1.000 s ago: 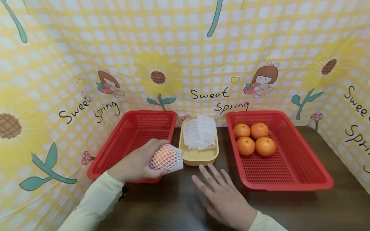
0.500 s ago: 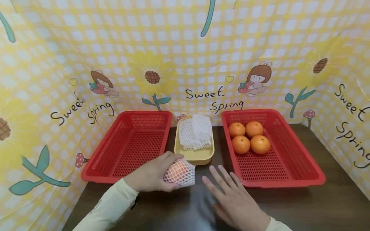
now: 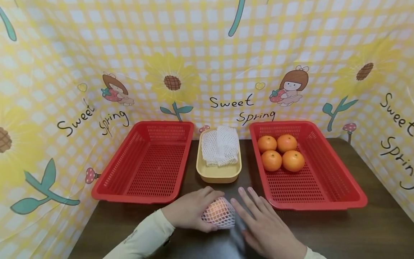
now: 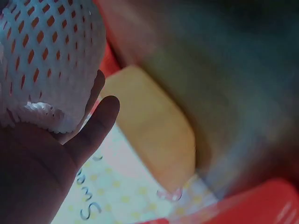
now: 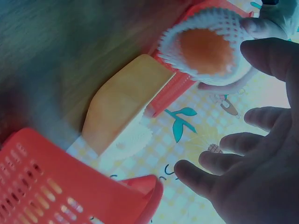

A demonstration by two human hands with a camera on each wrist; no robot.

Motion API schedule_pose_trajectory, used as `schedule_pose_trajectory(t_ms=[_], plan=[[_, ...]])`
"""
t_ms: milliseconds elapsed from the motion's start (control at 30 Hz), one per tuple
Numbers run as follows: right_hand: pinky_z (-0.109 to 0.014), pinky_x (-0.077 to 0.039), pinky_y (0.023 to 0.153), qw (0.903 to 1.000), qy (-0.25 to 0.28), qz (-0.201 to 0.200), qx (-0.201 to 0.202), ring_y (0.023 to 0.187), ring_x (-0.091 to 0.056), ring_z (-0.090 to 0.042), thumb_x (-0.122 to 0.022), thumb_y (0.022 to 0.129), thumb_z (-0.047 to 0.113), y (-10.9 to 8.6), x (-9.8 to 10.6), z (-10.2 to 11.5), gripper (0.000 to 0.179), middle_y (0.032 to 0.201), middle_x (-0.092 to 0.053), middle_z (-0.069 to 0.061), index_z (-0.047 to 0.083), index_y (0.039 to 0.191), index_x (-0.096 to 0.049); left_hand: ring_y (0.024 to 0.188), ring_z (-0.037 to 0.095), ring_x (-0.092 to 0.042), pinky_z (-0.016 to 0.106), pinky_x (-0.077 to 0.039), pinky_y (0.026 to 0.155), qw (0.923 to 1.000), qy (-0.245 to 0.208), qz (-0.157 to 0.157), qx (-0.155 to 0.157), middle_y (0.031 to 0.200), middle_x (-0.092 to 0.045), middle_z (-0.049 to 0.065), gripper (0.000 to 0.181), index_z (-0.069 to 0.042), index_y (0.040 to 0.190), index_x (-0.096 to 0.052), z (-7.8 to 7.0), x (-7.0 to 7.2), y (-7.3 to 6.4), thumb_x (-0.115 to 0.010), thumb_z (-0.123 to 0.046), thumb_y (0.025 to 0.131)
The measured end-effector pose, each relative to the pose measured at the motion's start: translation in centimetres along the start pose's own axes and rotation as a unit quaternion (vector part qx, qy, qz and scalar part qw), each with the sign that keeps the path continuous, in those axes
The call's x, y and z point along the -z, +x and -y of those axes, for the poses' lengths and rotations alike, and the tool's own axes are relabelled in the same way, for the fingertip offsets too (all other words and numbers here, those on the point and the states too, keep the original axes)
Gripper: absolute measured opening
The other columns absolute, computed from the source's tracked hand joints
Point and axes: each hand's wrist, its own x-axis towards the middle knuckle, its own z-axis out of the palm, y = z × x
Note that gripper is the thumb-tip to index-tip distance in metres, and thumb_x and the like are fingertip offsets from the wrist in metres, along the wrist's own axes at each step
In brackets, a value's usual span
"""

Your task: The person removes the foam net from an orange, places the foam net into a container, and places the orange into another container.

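Note:
An orange (image 3: 217, 212) in a white foam net sleeve (image 5: 236, 28) is gripped by my left hand (image 3: 194, 209) over the near middle of the table. The net's loose end points toward my right hand (image 3: 266, 223), and the fruit's bare skin shows through that end in the right wrist view. My right hand has its fingers spread and extended just right of the sleeved orange, holding nothing. In the left wrist view the net (image 4: 46, 56) covers the fruit, with the thumb along its side. Several bare oranges (image 3: 293, 160) sit grouped in the right red basket (image 3: 349, 180).
A yellow tray (image 3: 218, 176) behind the hands holds stacked white foam nets (image 3: 223, 145). To its left stands another red basket (image 3: 152, 172) with nothing in it. A yellow checked cloth (image 3: 207, 54) hangs behind the dark wooden table (image 3: 372, 230).
My left hand has carried the sleeved orange right and nearer, from beside the left basket to close by my right hand. My right hand stays spread, shifted slightly right. The head view has shifted a little.

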Motion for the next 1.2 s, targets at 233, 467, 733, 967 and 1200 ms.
schedule_pose_trajectory(t_ms=[233,467,733,967,1200], plan=[[-0.057,-0.042,0.102,0.9996,0.013,0.021,0.010,0.144,-0.032,-0.039,-0.084,0.079,0.030,0.4,-0.2,0.3,0.095,0.161,-0.029,-0.017,0.013,0.158,-0.034,0.103,0.006,-0.057,0.025,-0.049,0.089,0.9997,-0.019,0.009,-0.010,0.123,-0.053,-0.003,0.088,-0.017,0.149,-0.040,0.6,-2.3,0.0,-0.080,-0.054,0.079],[-0.055,-0.040,0.105,0.9979,0.033,0.054,0.008,0.145,-0.033,-0.035,-0.083,0.081,0.032,1.2,-0.5,0.8,0.092,0.161,-0.031,-0.015,0.014,0.158,-0.034,0.118,0.011,-0.053,0.030,-0.047,0.097,0.9995,-0.031,0.010,0.002,0.132,-0.052,0.001,0.098,-0.009,0.148,-0.039,0.8,-3.0,-0.3,-0.085,-0.054,0.075],[-0.053,-0.044,0.101,0.9955,0.032,0.068,0.058,0.142,-0.037,-0.034,-0.078,0.084,0.032,2.1,-2.4,1.7,0.084,0.158,-0.037,-0.017,0.004,0.154,-0.038,0.117,0.012,-0.052,0.030,-0.047,0.098,0.9990,-0.044,-0.001,0.009,0.134,-0.052,0.001,0.105,-0.010,0.151,-0.032,0.7,-3.4,-0.5,-0.087,-0.055,0.073],[-0.053,-0.045,0.101,0.9897,0.077,0.112,0.046,0.143,-0.036,-0.034,-0.075,0.080,0.017,1.8,-4.3,1.7,0.087,0.159,-0.033,-0.016,0.005,0.156,-0.035,0.123,0.013,-0.051,0.032,-0.045,0.101,0.9982,-0.057,-0.017,0.002,0.136,-0.051,0.004,0.117,-0.009,0.159,-0.020,0.4,-3.9,-0.8,-0.087,-0.054,0.073],[-0.054,-0.046,0.099,0.9886,0.112,0.092,0.041,0.141,-0.039,-0.038,-0.075,0.076,0.009,2.0,-4.4,1.6,0.090,0.159,-0.035,-0.015,0.008,0.156,-0.036,0.125,0.009,-0.051,0.034,-0.046,0.100,0.9916,-0.120,0.006,0.046,0.143,-0.047,-0.005,0.075,-0.021,0.154,-0.036,0.8,-2.5,-2.7,-0.062,-0.057,0.094]])
